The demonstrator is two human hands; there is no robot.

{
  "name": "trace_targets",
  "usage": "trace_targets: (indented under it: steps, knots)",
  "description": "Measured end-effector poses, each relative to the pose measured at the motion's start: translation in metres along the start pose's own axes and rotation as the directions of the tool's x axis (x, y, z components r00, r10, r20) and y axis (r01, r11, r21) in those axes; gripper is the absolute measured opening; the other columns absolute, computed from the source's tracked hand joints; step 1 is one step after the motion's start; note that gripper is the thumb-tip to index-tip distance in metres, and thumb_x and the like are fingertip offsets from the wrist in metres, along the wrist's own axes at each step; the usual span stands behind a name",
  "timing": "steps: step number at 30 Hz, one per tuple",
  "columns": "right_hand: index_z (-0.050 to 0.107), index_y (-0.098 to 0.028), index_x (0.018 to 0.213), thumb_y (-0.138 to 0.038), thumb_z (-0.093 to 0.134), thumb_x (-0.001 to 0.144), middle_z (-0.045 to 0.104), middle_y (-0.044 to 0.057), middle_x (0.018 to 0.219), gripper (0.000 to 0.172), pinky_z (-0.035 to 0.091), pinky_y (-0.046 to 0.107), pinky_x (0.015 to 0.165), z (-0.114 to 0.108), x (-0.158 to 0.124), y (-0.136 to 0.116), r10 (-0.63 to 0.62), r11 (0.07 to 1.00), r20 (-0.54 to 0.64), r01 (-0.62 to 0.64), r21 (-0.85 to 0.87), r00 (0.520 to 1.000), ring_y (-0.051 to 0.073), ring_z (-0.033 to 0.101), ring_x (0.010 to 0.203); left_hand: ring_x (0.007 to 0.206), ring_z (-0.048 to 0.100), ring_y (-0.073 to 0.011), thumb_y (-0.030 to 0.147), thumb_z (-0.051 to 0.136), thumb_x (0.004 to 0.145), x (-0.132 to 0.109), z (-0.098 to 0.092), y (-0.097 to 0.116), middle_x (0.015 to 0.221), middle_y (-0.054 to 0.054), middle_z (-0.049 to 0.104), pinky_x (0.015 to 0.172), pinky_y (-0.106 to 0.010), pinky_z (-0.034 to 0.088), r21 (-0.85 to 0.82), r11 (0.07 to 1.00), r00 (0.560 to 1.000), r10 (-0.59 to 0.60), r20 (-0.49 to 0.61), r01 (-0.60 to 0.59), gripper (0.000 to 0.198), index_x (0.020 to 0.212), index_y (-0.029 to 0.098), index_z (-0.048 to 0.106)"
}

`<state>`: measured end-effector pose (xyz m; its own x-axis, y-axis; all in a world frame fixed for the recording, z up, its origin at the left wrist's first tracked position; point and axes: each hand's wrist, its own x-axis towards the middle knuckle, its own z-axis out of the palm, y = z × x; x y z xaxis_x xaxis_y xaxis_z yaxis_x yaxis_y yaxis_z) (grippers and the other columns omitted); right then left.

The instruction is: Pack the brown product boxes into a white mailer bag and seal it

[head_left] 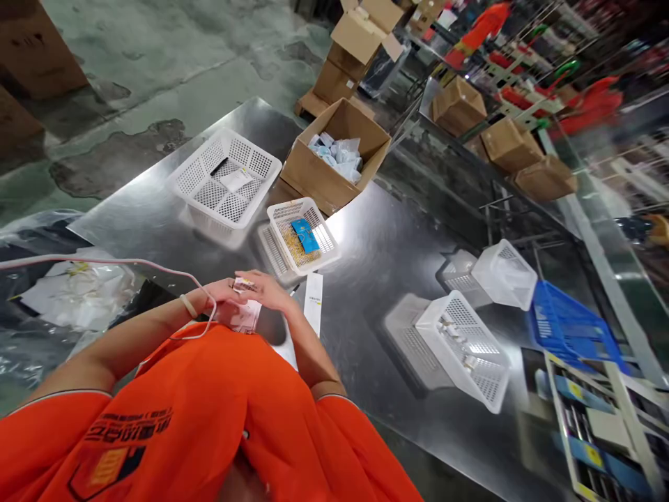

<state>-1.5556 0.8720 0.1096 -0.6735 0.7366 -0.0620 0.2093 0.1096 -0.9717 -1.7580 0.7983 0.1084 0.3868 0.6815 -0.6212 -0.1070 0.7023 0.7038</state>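
Note:
My left hand and my right hand meet close to my body, at the near edge of the steel table. Between them is a small pale pink, card-like packet. Fingers of both hands curl round its upper part and partly hide it, so its exact kind cannot be made out. Just beyond my right hand is a small white basket holding a blue card-like packet and many small golden pieces. A white strip with print lies beside my right forearm.
A larger white basket and a cardboard box with bagged items stand at the back. To the right are white baskets, a blue basket and a machine with rollers. A pink cable crosses my left wrist.

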Motion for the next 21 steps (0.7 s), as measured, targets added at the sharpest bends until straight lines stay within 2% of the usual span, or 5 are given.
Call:
trace_targets:
  steps: [4, 6, 12, 15, 21]
  knots:
    - [0.071, -0.025, 0.136, -0.058, 0.084, 0.093, 0.079, 0.010, 0.132, 0.056, 0.063, 0.045, 0.109, 0.000, -0.005, 0.009, 0.262, 0.949, -0.529, -0.116, 0.293, 0.807, 0.026, 0.074, 0.118, 0.096, 0.078, -0.0324, 0.037, 0.101, 0.054, -0.005, 0.000, -0.003, 0.101, -0.014, 0.086, 0.094, -0.044, 0.062, -0.102, 0.994, 0.998, 0.031, -0.049, -0.036, 0.048, 0.093, 0.016, 0.082]
    - [0.062, -0.025, 0.143, -0.060, 0.085, 0.090, 0.079, 0.011, 0.131, 0.068, 0.065, 0.045, 0.104, 0.013, -0.007, 0.015, 0.379, 0.891, -0.543, -0.138, 0.433, 0.749, 0.026, 0.077, 0.111, 0.098, 0.078, -0.0324, 0.034, 0.100, 0.054, -0.003, 0.003, -0.001, 0.106, -0.014, 0.087, 0.097, -0.045, 0.061, -0.105, 0.992, 0.996, 0.060, -0.066, -0.067, 0.048, 0.095, 0.016, 0.083]
    - [0.053, -0.029, 0.157, -0.055, 0.104, 0.069, 0.081, 0.006, 0.118, 0.106, 0.068, 0.041, 0.092, 0.030, 0.001, 0.013, 0.318, 0.876, -0.355, -0.130, 0.464, 0.879, 0.026, 0.078, 0.100, 0.088, 0.073, -0.0279, 0.024, 0.093, 0.056, 0.004, 0.011, 0.010, 0.094, -0.008, 0.084, 0.087, -0.040, 0.059, -0.010, 0.998, 0.998, 0.057, -0.025, -0.057, 0.035, 0.088, 0.017, 0.082]
    - [0.067, -0.028, 0.149, -0.061, 0.101, 0.075, 0.078, 0.007, 0.122, 0.088, 0.065, 0.040, 0.092, 0.006, 0.005, -0.001, 0.228, 0.959, -0.404, -0.132, 0.251, 0.886, 0.025, 0.075, 0.102, 0.096, 0.074, -0.0298, 0.024, 0.095, 0.054, 0.004, 0.008, 0.018, 0.098, -0.009, 0.084, 0.091, -0.039, 0.059, 0.066, 0.996, 0.997, 0.068, -0.023, -0.066, 0.039, 0.091, 0.018, 0.084]
    - [0.086, -0.028, 0.103, -0.063, 0.096, 0.090, 0.078, 0.007, 0.105, 0.039, 0.059, 0.041, 0.102, -0.007, -0.010, -0.026, 0.035, 0.986, 0.018, -0.031, -0.161, 0.999, 0.027, 0.074, 0.105, 0.079, 0.067, -0.0225, 0.030, 0.100, 0.056, 0.001, 0.008, 0.017, 0.085, -0.005, 0.078, 0.074, -0.033, 0.054, 0.219, 0.970, 0.994, 0.101, 0.038, -0.106, 0.034, 0.082, 0.017, 0.083]
